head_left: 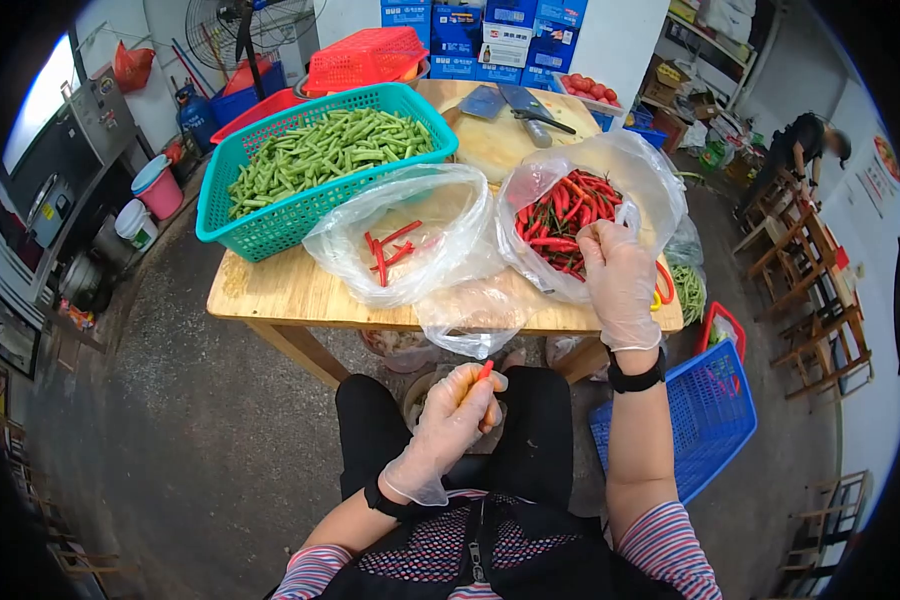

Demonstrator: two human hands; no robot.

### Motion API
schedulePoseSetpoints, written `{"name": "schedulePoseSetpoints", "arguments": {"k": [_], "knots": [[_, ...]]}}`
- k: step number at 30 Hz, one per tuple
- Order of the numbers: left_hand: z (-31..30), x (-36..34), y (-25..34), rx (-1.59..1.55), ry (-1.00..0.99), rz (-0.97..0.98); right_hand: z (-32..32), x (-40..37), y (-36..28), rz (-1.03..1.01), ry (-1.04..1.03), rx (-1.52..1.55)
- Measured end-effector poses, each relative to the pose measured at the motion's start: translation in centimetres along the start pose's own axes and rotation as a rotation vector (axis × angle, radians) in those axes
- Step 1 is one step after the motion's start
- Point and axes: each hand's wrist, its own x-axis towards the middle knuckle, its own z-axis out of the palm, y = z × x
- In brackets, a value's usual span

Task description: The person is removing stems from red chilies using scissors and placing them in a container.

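Note:
Both hands wear clear plastic gloves. Low over my lap, my left hand [460, 405] is closed around a red chili pepper [486, 369], whose tip sticks out between thumb and finger. My right hand [618, 285] reaches into the right plastic bag [650, 170], its fingers curled together at the heap of red chilies [570, 210]. Whatever those fingertips pinch is hidden. Left of that bag, another clear plastic bag [340, 240] stands open with several stemless red chilies [395, 248] inside.
A teal basket [240, 235] of cut green beans stands on the wooden table [320, 312]. Behind the bags, a cleaver [525, 100] lies on a round cutting board [470, 140]. A blue crate [705, 400] sits on the floor at right. Another person [805, 150] bends near stools.

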Motion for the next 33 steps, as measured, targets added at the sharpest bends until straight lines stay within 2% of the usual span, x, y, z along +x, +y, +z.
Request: {"name": "schedulePoseSetpoints", "arguments": {"k": [4,6,10,12,16,18,19,25,26,27,28,29,30,31,33], "knots": [[0.5,0.5,-0.1,-0.046,-0.030,-0.012,0.3,-0.3,0.2,-0.091,0.067,0.088],[0.4,0.7,-0.7,-0.078,-0.062,-0.015,0.5,-0.4,0.6,-0.154,-0.015,-0.017],[0.5,0.8,-0.5,-0.095,-0.069,-0.023,-0.8,-0.9,0.0,-0.119,-0.020,-0.057],[0.4,1.0,-0.3,-0.178,-0.069,-0.045,-2.2,-1.6,-1.1,-0.123,0.093,0.018],[1.0,1.6,0.5,-0.271,-0.056,-0.050,-4.2,-5.2,-3.6,-0.097,0.107,0.150],[1.4,2.0,0.9,-0.365,-0.045,0.048,-3.8,-8.0,-4.8,-0.116,0.106,0.266],[1.9,2.2,1.0,-0.356,0.009,0.100,-3.4,-9.3,-5.5,-0.140,0.099,0.288],[2.2,1.2,1.4,-0.215,0.184,0.078,-1.4,-13.2,-6.3,-0.244,-0.020,0.457],[1.9,0.9,1.2,-0.213,0.186,0.074,-1.4,-13.0,-6.1,0.026,-0.136,0.790],[1.2,0.5,1.0,-0.071,0.123,0.107,-1.5,-12.8,-6.0,0.312,-0.253,1.111],[0.7,0.2,0.6,0.070,0.058,0.139,-2.4,-11.6,-6.4,0.547,-0.360,1.250],[0.4,0.2,0.1,0.144,-0.014,0.169,-2.2,-11.1,-5.7,0.567,-0.481,1.325],[0.1,-0.3,-0.2,0.205,-0.054,0.089,-2.0,-10.9,-5.0,0.580,-0.605,1.403],[0.1,-0.6,-0.2,0.247,-0.084,0.130,-1.9,-10.8,-5.0,0.574,-0.612,1.412],[0.2,-0.8,-0.2,0.284,-0.111,0.180,-1.8,-11.0,-5.2,0.531,-0.753,1.373]]}}
